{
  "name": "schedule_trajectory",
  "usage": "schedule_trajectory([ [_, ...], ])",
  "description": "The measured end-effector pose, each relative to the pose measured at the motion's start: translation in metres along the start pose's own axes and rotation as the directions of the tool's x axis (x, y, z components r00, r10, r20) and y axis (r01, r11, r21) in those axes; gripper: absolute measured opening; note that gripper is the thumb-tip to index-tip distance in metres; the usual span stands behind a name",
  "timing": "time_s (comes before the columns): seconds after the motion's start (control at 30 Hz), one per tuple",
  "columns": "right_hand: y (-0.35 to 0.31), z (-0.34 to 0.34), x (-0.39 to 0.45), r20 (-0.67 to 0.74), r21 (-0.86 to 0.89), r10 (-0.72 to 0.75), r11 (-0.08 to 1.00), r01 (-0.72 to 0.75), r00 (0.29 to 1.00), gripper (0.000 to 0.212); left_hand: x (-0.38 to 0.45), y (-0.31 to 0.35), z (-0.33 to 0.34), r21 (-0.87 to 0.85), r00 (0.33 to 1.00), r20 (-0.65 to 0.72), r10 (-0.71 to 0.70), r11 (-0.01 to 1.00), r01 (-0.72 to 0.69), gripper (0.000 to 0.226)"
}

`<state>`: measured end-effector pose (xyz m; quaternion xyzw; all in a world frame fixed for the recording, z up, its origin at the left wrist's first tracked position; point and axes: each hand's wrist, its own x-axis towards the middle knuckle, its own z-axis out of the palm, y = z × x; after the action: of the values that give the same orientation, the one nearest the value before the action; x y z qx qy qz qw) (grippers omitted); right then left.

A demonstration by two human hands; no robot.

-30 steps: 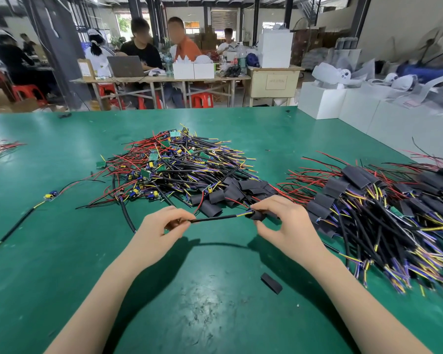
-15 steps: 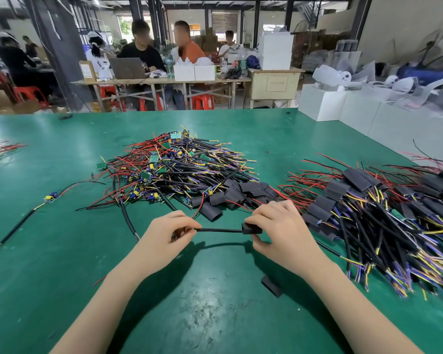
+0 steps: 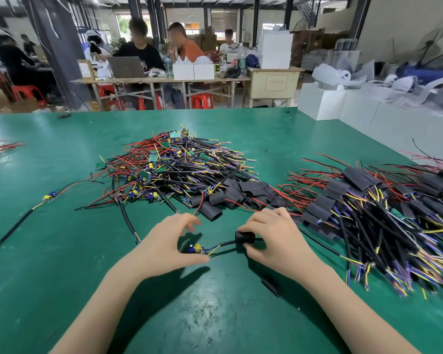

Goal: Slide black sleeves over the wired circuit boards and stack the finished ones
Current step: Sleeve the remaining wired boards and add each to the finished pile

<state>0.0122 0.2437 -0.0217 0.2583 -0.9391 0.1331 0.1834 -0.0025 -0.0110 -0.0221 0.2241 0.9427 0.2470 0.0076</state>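
The black sleeve [image 3: 244, 237] has slid along the cable, pinched by the right hand [image 3: 274, 241]; the left hand [image 3: 164, 245], at nine o'clock of it, grips the bared circuit board [image 3: 196, 249].

No text is legible anywhere (labels too blurred).

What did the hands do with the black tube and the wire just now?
The right hand slid the black sleeve along the cable toward the left hand and still pinches it. The cable, stretched straight a second ago, now sags, and the small circuit board shows bare at the left hand. The unsleeved pile, the finished stack and the loose sleeve on the table stayed put.
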Motion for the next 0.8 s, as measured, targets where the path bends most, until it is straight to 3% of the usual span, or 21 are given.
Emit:
schedule_trajectory([
  [0.07, 0.003, -0.001, 0.000, 0.008, -0.006, 0.017, 1.000, -0.017, 1.000, 0.021, -0.002, -0.009, -0.007, 0.033, 0.998, 0.014, -0.055, 0.998, 0.054, 0.045],
  [0.13, 0.003, -0.001, -0.001, 0.007, 0.024, 0.020, 1.000, -0.020, 1.000, 0.026, -0.003, -0.011, -0.007, -0.069, 0.998, 0.006, -0.069, 0.995, 0.070, 0.021],
  [0.2, 0.000, -0.001, -0.001, -0.005, 0.076, 0.012, 0.997, -0.012, 1.000, 0.032, -0.001, -0.010, -0.005, -0.145, 0.998, -0.002, -0.067, 0.987, 0.066, 0.013],
  [0.43, -0.015, 0.003, -0.002, -0.058, 0.225, -0.057, 0.972, 0.069, 0.997, 0.035, 0.005, 0.004, 0.010, -0.376, 0.997, -0.074, -0.036, 0.927, 0.006, 0.013],
  [0.63, -0.013, 0.004, -0.003, -0.038, 0.286, -0.030, 0.957, 0.040, 0.999, 0.029, 0.006, 0.006, 0.007, -0.655, 0.991, -0.113, -0.071, 0.756, -0.020, 0.009],
  [0.8, -0.012, 0.001, -0.001, -0.046, 0.334, -0.004, 0.942, 0.019, 0.999, 0.028, 0.006, 0.001, 0.008, -0.671, 0.991, 0.003, -0.131, 0.735, 0.099, 0.018],
])
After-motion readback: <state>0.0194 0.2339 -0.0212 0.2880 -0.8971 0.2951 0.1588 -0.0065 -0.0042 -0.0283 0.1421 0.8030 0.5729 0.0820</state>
